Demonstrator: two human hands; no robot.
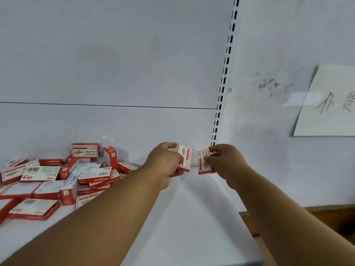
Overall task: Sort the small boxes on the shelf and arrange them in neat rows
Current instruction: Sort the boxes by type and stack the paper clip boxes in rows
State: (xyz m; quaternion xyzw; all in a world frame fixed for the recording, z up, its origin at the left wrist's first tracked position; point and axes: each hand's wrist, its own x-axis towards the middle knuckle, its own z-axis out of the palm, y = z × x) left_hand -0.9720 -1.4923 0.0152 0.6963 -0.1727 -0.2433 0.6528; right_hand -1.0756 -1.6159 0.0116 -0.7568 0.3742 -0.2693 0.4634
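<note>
Boxes in hand: two small red-and-white boxes, the left box (184, 158) and the right box (204, 161), are held upright on their short ends at the back right corner of the shelf (192, 217), a small gap between them.
Left hand: the left hand (165, 161) pinches the left box, thumb over its top and fingers curled behind it.
Right hand: the right hand (224, 160) pinches the right box by its right edge between thumb and fingertips.
Why held so: standing on end, faces forward, they look meant to start a row against the back panel (115, 121); the corner would give a straight line to set against.
Pile: the loose heap of boxes (57, 177) lies jumbled at the left of the shelf, well apart from the hands, some flat, some on edge, labels facing every way.
Progress: judged from this, sorting has barely begun.
Edges: the slotted upright (223, 79) marks the right limit; the shelf ends just beyond it.
Open room: bare shelf between heap and corner leaves space to extend a row leftward.
Beyond: a handwritten paper sign (326, 104) hangs on the wall to the right.
</note>
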